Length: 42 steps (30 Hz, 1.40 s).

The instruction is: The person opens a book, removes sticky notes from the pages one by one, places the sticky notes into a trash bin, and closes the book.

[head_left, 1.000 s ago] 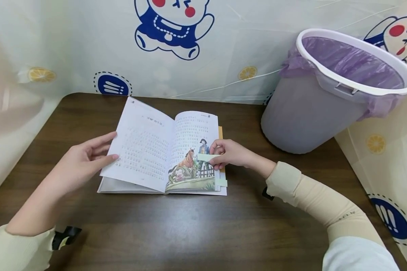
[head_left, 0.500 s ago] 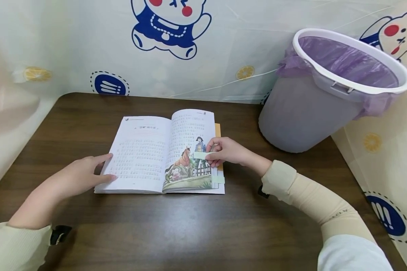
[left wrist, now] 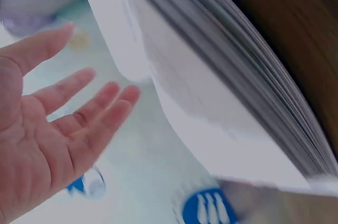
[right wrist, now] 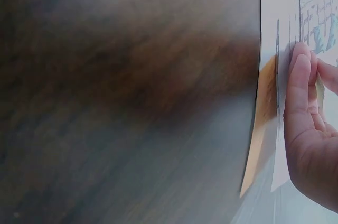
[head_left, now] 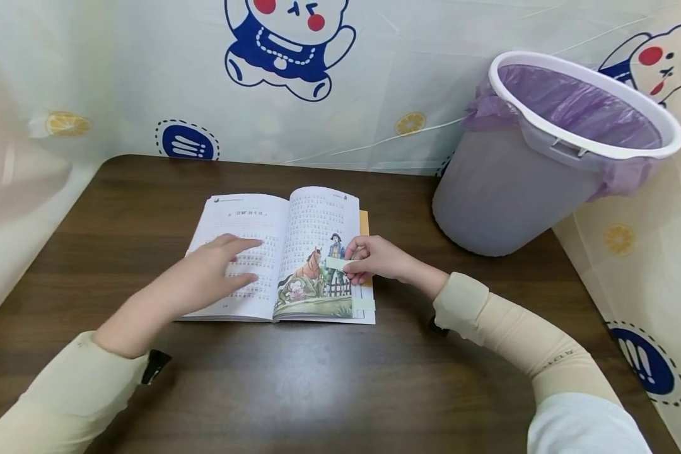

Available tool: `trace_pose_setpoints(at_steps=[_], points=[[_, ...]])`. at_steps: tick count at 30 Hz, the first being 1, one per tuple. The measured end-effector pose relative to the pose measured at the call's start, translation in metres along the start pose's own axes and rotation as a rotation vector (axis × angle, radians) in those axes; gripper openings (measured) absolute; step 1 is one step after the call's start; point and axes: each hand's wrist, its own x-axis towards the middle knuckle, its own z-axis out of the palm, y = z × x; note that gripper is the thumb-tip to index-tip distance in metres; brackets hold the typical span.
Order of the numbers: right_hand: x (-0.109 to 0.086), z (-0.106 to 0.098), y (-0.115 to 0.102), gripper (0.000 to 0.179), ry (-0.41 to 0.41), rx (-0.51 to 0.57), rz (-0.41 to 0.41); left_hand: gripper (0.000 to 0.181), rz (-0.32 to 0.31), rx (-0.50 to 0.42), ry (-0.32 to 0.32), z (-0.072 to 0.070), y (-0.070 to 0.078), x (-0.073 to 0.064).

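Observation:
An open book (head_left: 312, 221) lies on the dark wooden table, text on its left page and a picture of a horse and a man on its right page. My right hand (head_left: 381, 257) pinches a pale green sticky tab (head_left: 336, 263) between thumb and fingers over the picture. Above the left page my left hand (head_left: 204, 274) hovers with fingers stretched out, holding nothing; the left wrist view shows its palm and spread fingers beside the book's page edges (left wrist: 237, 65). A second green tab (head_left: 364, 304) sticks out low on the right side, and an orange strip (right wrist: 264, 102) shows behind the pages.
A grey trash bin (head_left: 511, 183) lined with a purple bag stands at the table's back right. Behind the table (head_left: 295, 384) hangs a pale curtain (head_left: 420, 57) with cartoon prints, also covering both sides.
The left page was lifted, then laid flat. My left hand has left the page's outer edge and moved right over the text. My right hand keeps its pinch on the tab.

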Motion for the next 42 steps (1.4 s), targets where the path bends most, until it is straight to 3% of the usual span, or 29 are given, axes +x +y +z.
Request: trace_pose_setpoints(at_steps=[3,7,10,15,25,34,42], points=[[0.002,0.001,0.002,0.015,0.008,0.011,-0.009,0.059,0.081,-0.025,0.001,0.011,0.019,0.01],[0.003,0.002,0.004,0.016,0.02,0.024,-0.004,0.058,0.15,-0.045,-0.043,0.025,0.035,0.022],[0.002,0.001,0.006,0.016,0.027,0.023,0.011,0.056,0.173,-0.03,-0.066,0.033,0.04,0.026],[-0.001,-0.002,0.009,0.014,0.058,-0.006,0.03,0.053,0.206,0.013,-0.047,0.041,0.041,0.028],[-0.007,-0.005,0.009,0.014,0.057,-0.091,0.021,0.072,0.154,0.027,-0.076,0.058,0.046,0.025],[-0.011,-0.01,0.012,0.012,0.085,-0.118,0.01,0.073,0.147,0.07,-0.09,0.057,0.051,0.025],[-0.019,-0.01,0.013,0.011,0.122,-0.167,-0.053,0.072,0.148,0.076,-0.086,0.058,0.051,0.023]])
